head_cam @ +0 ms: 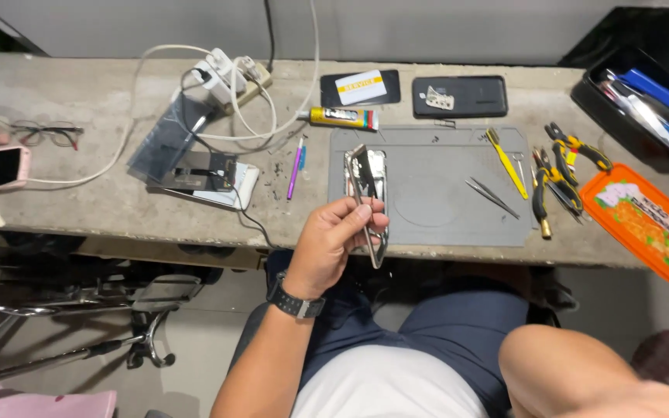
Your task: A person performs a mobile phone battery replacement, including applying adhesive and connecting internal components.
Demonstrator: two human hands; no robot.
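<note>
My left hand point(333, 241), with a dark watch on its wrist, is shut on a thin silvery phone frame point(367, 176). It holds the frame nearly edge-on above the front left part of a grey work mat point(435, 209). The frame's lower end reaches past the bench edge. Only my right forearm point(582, 371) shows at the bottom right, over my lap; the hand itself is out of view.
On the mat lie tweezers point(491, 197) and a yellow tool point(506, 160); pliers point(560, 176) and an orange tray point(644, 224) are to its right. Behind are a black phone point(458, 97), a glue tube point(342, 117) and a black tool box point(644, 97). A power strip point(226, 73), cables, phone parts point(195, 166) and glasses point(44, 133) lie to the left.
</note>
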